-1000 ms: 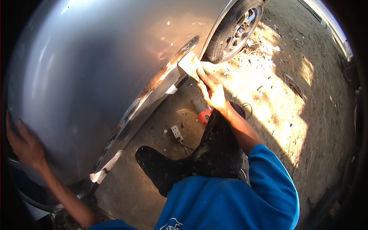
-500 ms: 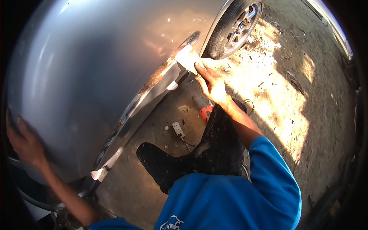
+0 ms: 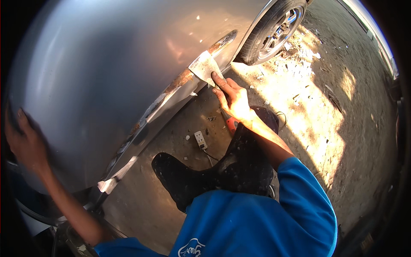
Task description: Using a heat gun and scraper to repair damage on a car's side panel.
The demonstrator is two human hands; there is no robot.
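Note:
The silver car panel (image 3: 98, 94) fills the left side, with a rusty, bare strip (image 3: 171, 90) along its lower edge. My right hand (image 3: 233, 96) pinches a flat, pale, square-bladed scraper (image 3: 203, 66) between thumb and fingers. The scraper's blade lies against the strip, a little short of the wheel. At the far left my left hand (image 3: 29, 141) rests on the panel with its fingers apart and holds nothing.
A car wheel (image 3: 274, 32) stands beyond the panel at the top. On the ground by my dark-trousered legs (image 3: 214, 180) are a white power strip (image 3: 200, 139) with a cord and a partly hidden red-orange power tool (image 3: 232, 124). Pale scraps litter the sunlit dirt (image 3: 299, 94).
My right hand has drawn the scraper along the strip, away from the wheel and toward me. My left hand stays on the panel. The view has shifted slightly.

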